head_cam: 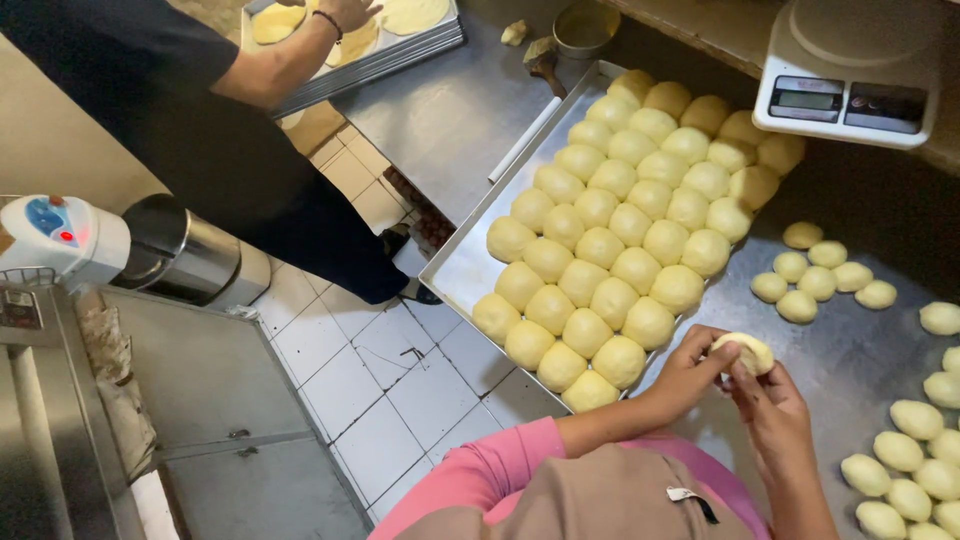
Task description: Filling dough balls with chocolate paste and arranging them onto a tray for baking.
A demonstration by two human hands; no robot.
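While both hands meet just off the near right corner of the baking tray (462,270), the left hand (690,372) and the right hand (775,415) share one pale dough ball (748,350), fingers curled narrowly around it, thumbs on top; it is held above the steel table (850,350), not resting on it. The tray is packed with rows of smooth yellow dough balls (620,230) touching one another, leaving a bare strip along its left side. To the right, loose dough pieces (815,272) lie in a small cluster on the table, and more (915,470) sit at the near right edge.

At the far right stands a white kitchen scale (855,65) with a grey display panel; its figures are too small to tell. Far left, another person in black presses a hand (345,12) on flat dough rounds in a second tray (385,50). A small round tin (585,25) sits far behind the main tray.

The floor (370,390) is white tile with dark joints. At the left are a metal cabinet (220,400), a shiny steel drum (185,250) and a white appliance (60,235) with blue and red spots.
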